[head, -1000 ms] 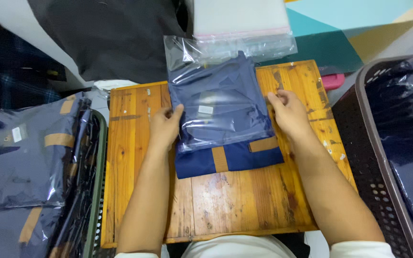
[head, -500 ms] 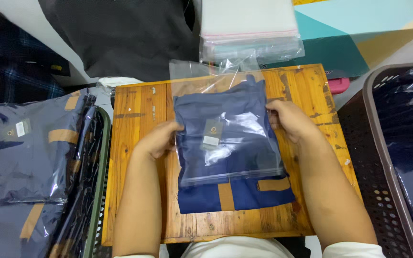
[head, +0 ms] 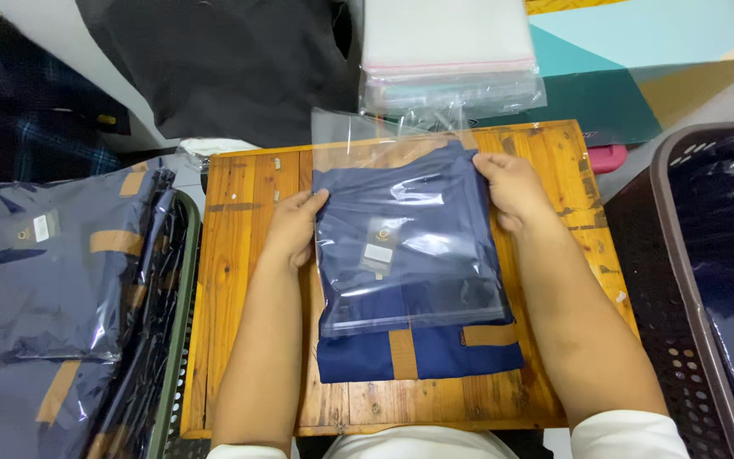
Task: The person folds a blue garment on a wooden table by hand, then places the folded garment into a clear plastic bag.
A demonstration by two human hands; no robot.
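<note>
A folded navy garment (head: 418, 353) with tan stripes lies on a small wooden table (head: 239, 246), most of it inside a clear plastic bag (head: 409, 246); its lower end sticks out of the bag's mouth towards me. My left hand (head: 295, 225) grips the bag's left edge. My right hand (head: 511, 191) holds the bag's upper right corner. The bag's empty flap (head: 358, 136) reaches past the garment at the far end.
A stack of empty clear bags (head: 448, 59) lies beyond the table. A green-rimmed basket (head: 182, 289) on the left holds several bagged navy garments (head: 53, 272). A dark perforated basket (head: 681, 289) on the right holds more. Dark cloth (head: 214, 68) lies at the back.
The bag has slid down further over the garment, so less navy cloth shows below its mouth. Both hands have moved up the bag's sides.
</note>
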